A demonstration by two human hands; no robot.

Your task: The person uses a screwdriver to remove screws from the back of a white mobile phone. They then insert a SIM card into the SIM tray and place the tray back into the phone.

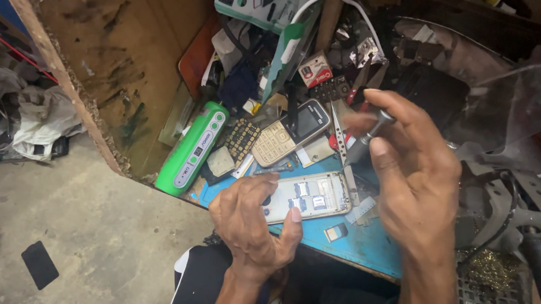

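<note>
My left hand [249, 221] holds an opened phone body [311, 195], circuit side up, flat on a blue work mat [357, 242]. The thumb and fingers clamp its left end. My right hand [412, 171] grips a slim metal screwdriver [369, 136] between thumb and fingers. The tool slants down and left, and its tip is just above the phone's right end. Whether the tip touches the phone is unclear from the blur.
Behind the mat lie a beige keypad phone [291, 133], a loose keypad [241, 139], a green cylindrical device [192, 150], tweezers [338, 134] and a heap of parts and cables. A small chip [335, 232] rests on the mat. Concrete floor [93, 236] lies at left.
</note>
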